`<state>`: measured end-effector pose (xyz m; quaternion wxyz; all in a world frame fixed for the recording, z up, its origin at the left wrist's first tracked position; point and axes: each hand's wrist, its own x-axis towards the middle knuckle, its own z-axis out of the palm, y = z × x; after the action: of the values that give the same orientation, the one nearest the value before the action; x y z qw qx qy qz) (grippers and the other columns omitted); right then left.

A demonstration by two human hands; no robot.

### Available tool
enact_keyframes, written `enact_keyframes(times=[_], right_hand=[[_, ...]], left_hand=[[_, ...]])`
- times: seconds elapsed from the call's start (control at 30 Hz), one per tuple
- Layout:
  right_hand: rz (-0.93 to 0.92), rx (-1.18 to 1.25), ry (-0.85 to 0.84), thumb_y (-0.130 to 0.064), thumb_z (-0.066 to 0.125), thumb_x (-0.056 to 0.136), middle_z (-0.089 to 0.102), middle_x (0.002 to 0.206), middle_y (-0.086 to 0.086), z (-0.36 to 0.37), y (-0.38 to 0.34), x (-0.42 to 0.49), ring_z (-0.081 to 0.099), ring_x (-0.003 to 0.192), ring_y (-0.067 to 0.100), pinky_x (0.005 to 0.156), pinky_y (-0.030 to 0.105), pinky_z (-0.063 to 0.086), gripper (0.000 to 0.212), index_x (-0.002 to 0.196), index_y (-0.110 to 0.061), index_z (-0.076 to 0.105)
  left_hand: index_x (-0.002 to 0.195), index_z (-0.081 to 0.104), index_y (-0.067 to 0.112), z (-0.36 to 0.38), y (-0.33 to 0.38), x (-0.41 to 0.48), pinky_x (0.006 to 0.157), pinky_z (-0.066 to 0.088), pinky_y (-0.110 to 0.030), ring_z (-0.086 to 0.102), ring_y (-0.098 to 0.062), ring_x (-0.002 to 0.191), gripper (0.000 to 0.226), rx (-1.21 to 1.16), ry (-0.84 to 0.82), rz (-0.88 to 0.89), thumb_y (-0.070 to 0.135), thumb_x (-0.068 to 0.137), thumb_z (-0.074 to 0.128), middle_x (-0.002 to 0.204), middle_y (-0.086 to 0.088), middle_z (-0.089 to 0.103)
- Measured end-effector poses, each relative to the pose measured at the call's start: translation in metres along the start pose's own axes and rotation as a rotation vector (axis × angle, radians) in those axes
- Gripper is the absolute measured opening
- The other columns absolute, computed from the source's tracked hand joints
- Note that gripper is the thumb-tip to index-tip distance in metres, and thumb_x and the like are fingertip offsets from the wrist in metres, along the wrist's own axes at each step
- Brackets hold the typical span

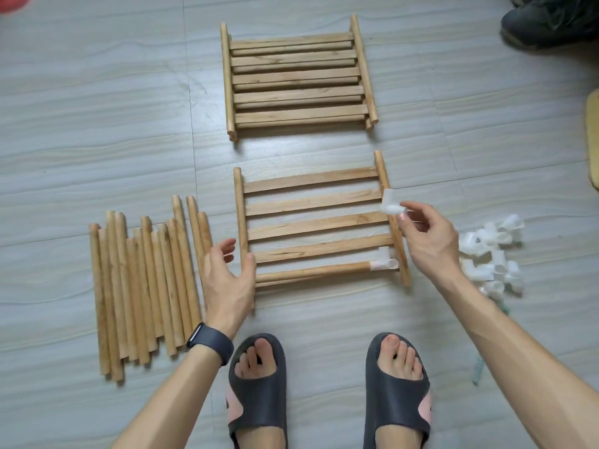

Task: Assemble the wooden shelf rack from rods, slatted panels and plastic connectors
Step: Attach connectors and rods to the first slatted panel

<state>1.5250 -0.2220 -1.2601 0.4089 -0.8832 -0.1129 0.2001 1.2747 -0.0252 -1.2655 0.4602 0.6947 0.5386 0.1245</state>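
A single slatted wooden panel (316, 222) lies flat on the floor in front of my feet. A loose rod (311, 272) lies across its near end, with a white plastic connector (384, 264) on the rod's right tip. My left hand (228, 277) hovers open at the panel's left rail, thumb touching it. My right hand (428, 239) pinches another white connector (390, 202) above the panel's right rail. A stack of slatted panels (296, 79) lies farther away. Several loose rods (146, 286) lie to the left. A heap of white connectors (492, 254) sits to the right.
My two feet in dark slippers (257, 384) stand just below the panel. A dark shoe (547, 21) sits at the top right corner, a yellow object (593, 140) at the right edge, something red (14, 1) at the top left. The floor is grey tile.
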Motion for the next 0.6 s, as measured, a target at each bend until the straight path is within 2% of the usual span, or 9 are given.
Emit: enact_keyframes(times=[0.1, 0.17, 0.27, 0.33, 0.4, 0.47, 0.53, 0.6], right_hand=[[-0.037, 0.2, -0.195, -0.03, 0.071, 0.092, 0.073, 0.094, -0.009, 0.031, -0.025, -0.035, 0.069, 0.094, 0.011, 0.086, 0.03, 0.055, 0.02, 0.112, -0.03, 0.073], [-0.043, 0.282, -0.271, -0.027, 0.074, 0.09, 0.074, 0.093, -0.009, 0.047, -0.038, -0.054, 0.07, 0.091, 0.012, 0.085, 0.031, 0.057, 0.02, 0.109, -0.028, 0.074], [-0.101, 0.226, -0.307, -0.025, 0.076, 0.088, 0.075, 0.09, -0.013, 0.061, -0.048, -0.075, 0.071, 0.088, 0.004, 0.08, 0.02, 0.056, 0.016, 0.104, -0.027, 0.075], [-0.16, 0.174, -0.307, -0.023, 0.075, 0.09, 0.075, 0.092, -0.018, 0.069, -0.05, -0.082, 0.07, 0.09, 0.001, 0.08, 0.018, 0.055, 0.013, 0.102, -0.026, 0.077], [-0.225, 0.123, -0.314, -0.021, 0.072, 0.091, 0.074, 0.097, -0.021, 0.076, -0.05, -0.084, 0.069, 0.094, 0.0, 0.082, 0.019, 0.054, 0.014, 0.102, -0.027, 0.078], [-0.231, 0.119, -0.364, -0.02, 0.071, 0.092, 0.074, 0.1, -0.02, 0.082, -0.049, -0.084, 0.069, 0.096, 0.0, 0.085, 0.022, 0.055, 0.015, 0.103, -0.026, 0.079], [-0.19, 0.157, -0.419, -0.02, 0.071, 0.092, 0.075, 0.101, -0.017, 0.085, -0.052, -0.082, 0.069, 0.097, 0.0, 0.087, 0.024, 0.056, 0.016, 0.105, -0.025, 0.079], [-0.148, 0.189, -0.456, -0.023, 0.071, 0.092, 0.076, 0.099, -0.016, 0.088, -0.052, -0.079, 0.07, 0.095, 0.001, 0.086, 0.023, 0.056, 0.017, 0.107, -0.026, 0.078]], left_hand=[[0.13, 0.052, 0.031, 0.012, 0.027, -0.008, 0.095, 0.046, -0.023, 0.056, -0.002, 0.113, 0.039, -0.102, -0.185, 0.053, 0.036, 0.093, 0.066, 0.121, 0.014, 0.06], [0.13, 0.057, 0.029, 0.024, 0.039, -0.012, 0.096, 0.05, -0.027, 0.061, -0.001, 0.112, 0.046, -0.209, -0.309, 0.033, 0.042, 0.088, 0.072, 0.118, 0.013, 0.066], [0.124, 0.065, 0.023, 0.034, 0.043, -0.013, 0.1, 0.053, -0.038, 0.066, -0.007, 0.11, 0.054, -0.383, -0.424, -0.06, 0.047, 0.077, 0.077, 0.116, 0.006, 0.072], [0.123, 0.066, 0.022, 0.034, 0.038, -0.011, 0.098, 0.054, -0.037, 0.068, -0.007, 0.106, 0.056, -0.387, -0.432, -0.094, 0.045, 0.074, 0.081, 0.113, 0.004, 0.072], [0.126, 0.062, 0.024, 0.031, 0.029, -0.008, 0.091, 0.055, -0.026, 0.069, -0.002, 0.099, 0.058, -0.38, -0.42, -0.135, 0.041, 0.075, 0.084, 0.108, 0.007, 0.069], [0.124, 0.064, 0.023, 0.026, 0.022, -0.007, 0.088, 0.052, -0.021, 0.067, 0.001, 0.098, 0.045, -0.35, -0.431, -0.155, 0.037, 0.083, 0.08, 0.106, 0.008, 0.068], [0.12, 0.069, 0.022, 0.021, 0.015, -0.005, 0.094, 0.051, -0.028, 0.066, -0.004, 0.104, 0.043, -0.319, -0.447, -0.16, 0.044, 0.084, 0.077, 0.109, 0.007, 0.071], [0.119, 0.071, 0.021, 0.013, 0.008, -0.004, 0.099, 0.052, -0.034, 0.065, -0.007, 0.107, 0.055, -0.313, -0.455, -0.186, 0.057, 0.078, 0.076, 0.11, 0.006, 0.072]])
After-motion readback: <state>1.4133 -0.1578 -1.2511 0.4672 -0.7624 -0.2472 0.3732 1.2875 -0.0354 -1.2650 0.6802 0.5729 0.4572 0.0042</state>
